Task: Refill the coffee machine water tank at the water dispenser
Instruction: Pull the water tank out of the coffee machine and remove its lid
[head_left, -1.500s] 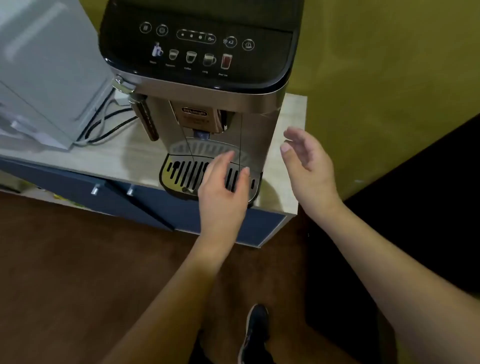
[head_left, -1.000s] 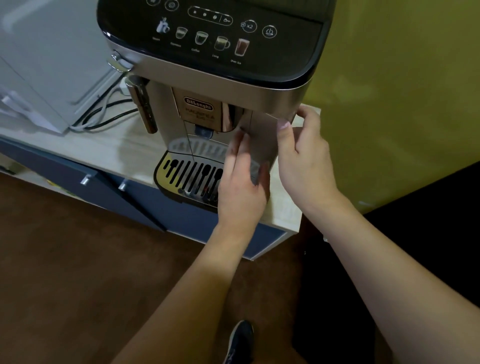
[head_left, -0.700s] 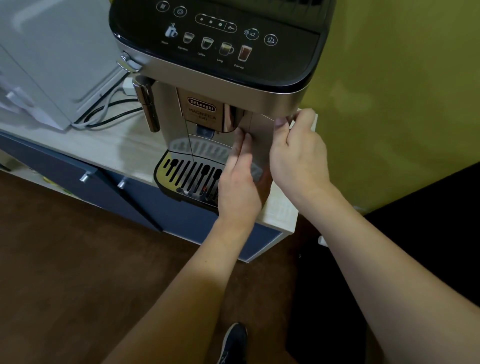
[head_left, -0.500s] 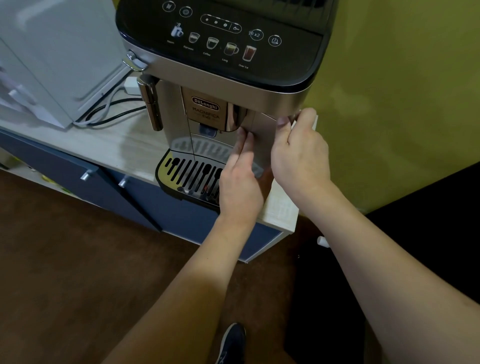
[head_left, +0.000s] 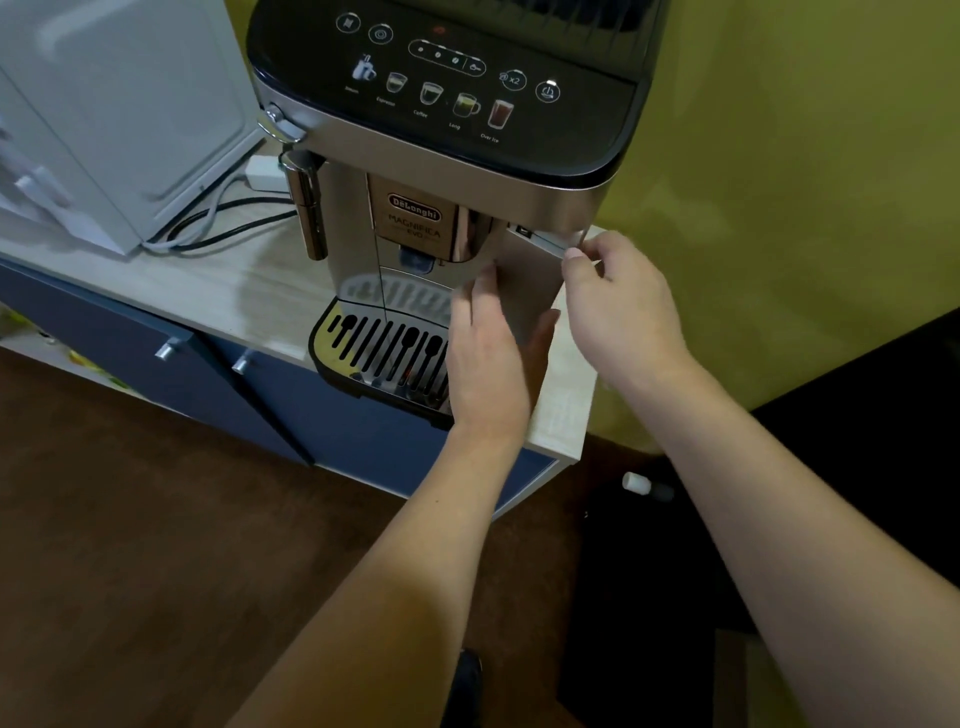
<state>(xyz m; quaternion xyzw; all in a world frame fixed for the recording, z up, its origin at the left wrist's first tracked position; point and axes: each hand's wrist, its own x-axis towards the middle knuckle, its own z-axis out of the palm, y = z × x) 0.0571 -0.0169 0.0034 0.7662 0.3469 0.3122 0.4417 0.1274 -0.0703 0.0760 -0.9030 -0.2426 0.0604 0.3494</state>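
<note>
A silver and black coffee machine stands on a light wooden counter. Its water tank forms the front right panel and has slid forward a little, so a dark gap and the tank's clear top edge show under the machine's head. My left hand holds the tank's silver front, fingers on its left edge and thumb on the right. My right hand pinches the tank's top right corner. No water dispenser is in view.
The drip tray sticks out over the counter's front edge. A white appliance and cables sit to the left. Blue cabinet doors lie below, a yellow-green wall to the right, and a small white-capped bottle on the floor.
Both hands came up from in front of the drip tray and took hold of the tank. The tank has since come forward slightly, opening a gap at its top.
</note>
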